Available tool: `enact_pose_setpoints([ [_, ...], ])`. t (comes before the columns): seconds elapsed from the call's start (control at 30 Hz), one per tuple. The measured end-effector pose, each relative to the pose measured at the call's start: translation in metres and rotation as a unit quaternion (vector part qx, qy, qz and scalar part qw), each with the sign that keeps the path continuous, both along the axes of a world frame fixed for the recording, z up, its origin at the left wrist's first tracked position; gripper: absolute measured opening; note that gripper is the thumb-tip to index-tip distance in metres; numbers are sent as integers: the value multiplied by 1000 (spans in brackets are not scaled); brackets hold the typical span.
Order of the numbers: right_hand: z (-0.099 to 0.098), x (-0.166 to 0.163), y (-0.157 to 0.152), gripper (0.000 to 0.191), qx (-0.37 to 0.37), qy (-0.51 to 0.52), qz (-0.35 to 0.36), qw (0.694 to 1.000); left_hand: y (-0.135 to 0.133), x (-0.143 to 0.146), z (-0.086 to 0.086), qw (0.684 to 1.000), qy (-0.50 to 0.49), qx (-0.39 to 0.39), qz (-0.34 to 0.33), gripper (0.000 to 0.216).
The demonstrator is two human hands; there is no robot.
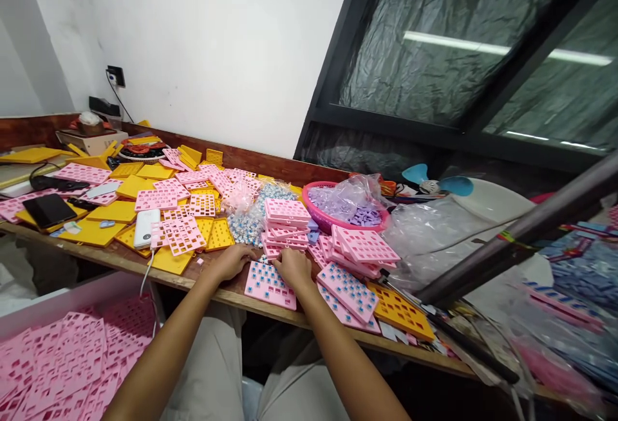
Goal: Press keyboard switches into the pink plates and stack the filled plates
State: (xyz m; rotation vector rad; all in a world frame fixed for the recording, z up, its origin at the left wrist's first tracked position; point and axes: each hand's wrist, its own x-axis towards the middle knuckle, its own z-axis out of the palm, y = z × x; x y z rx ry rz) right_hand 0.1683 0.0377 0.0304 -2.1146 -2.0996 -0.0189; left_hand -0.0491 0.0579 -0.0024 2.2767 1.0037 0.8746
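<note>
A pink panel with square holes lies at the bench's front edge, with small blue-topped key switches in several of its upper holes. At its upper left corner is my left hand, fingers bent and closed, tips partly hidden. Over the upper right edge, my right hand has its fingers curled down; whatever they pinch is hidden. Behind the hands rises a stack of pink panels. A heap of loose blue and white switches lies left of the stack, partly in clear plastic.
Two switch-filled panels overlap at right, near an orange panel. A pink basket holds purple pieces. Yellow panels, a white power bank and a phone lie left. A bin of pink panels stands below; a dark pole slants at right.
</note>
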Motion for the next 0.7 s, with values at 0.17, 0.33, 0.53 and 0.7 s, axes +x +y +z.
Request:
enact_pose_setpoints([
  [0.17,-1,-1,0,15,0,4,-1,1000,-5,-4,-2,999,27,14,12,28],
  [0.33,-5,5,-3,15,29,75,4,997,-14,-6,-3,997,14,12,78,24],
  [0.53,-2,32,-19,22,122,230,106,960,-54,-4,26,994,-77,27,72,25],
  [0.7,1,53,-42,22,132,299,184,927,-74,10,35,998,-55,29,25,27],
])
